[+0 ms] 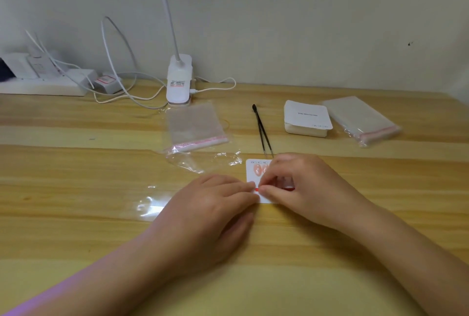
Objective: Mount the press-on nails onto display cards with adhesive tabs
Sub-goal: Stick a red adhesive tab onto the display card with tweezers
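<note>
A white display card (251, 175) lies on the wooden table just in front of me, with two pink press-on nails (261, 169) stuck near its far edge. My right hand (302, 186) covers most of the card; its thumb and forefinger pinch a small red piece (256, 189) at the card's left side. My left hand (215, 204) lies flat beside the card, its fingertips touching the card's left edge. What lies under my right palm is hidden.
Black tweezers (261, 129) lie just beyond the card. A stack of white cards (307, 118) and a pack of clear bags (360, 119) sit at the right back. Clear bags (194, 126) and loose film (203, 159) lie left of centre. A lamp base (179, 80), cables and a power strip (43, 82) line the wall.
</note>
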